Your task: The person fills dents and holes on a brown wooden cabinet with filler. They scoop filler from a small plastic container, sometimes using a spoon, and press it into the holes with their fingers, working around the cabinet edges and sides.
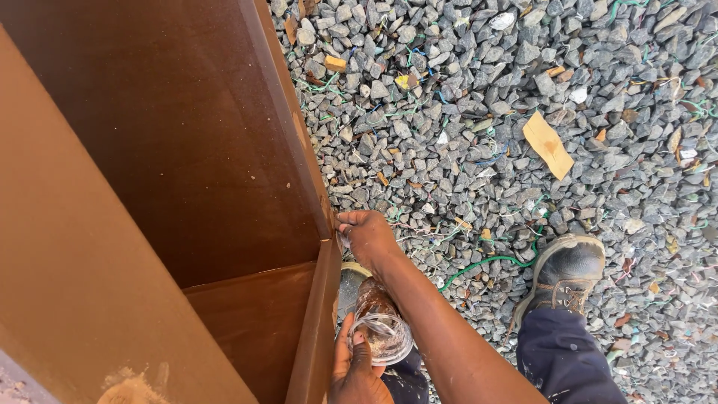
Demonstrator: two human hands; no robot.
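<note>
From my remote post the head view shows, largest first, the tall brown-painted wooden cabinet frame [187,164], its open compartments filling the left half of the picture, with a horizontal shelf board across the lower part. To its right lies the ground of loose grey crushed stone [508,90], strewn with thin green and blue wire offcuts and small wood chips. Two scuffed grey work boots follow: the right boot [566,273] stands clear on the gravel, the left boot [350,288] shows just beside the cabinet's front edge, partly hidden. A flat pale wooden offcut [548,144] lies on the stones, well apart from the boots. A curved length of green cable [486,263] rests between the boots. My right hand [366,236] is pressed against the cabinet's front upright at the shelf joint, fingers curled on a small pale item I cannot identify; whether it is truly clenched I cannot tell. My left hand [357,370] grasps the clear plastic jar with brown liquid [380,322] by its open rim, held low beside the cabinet edge
</note>
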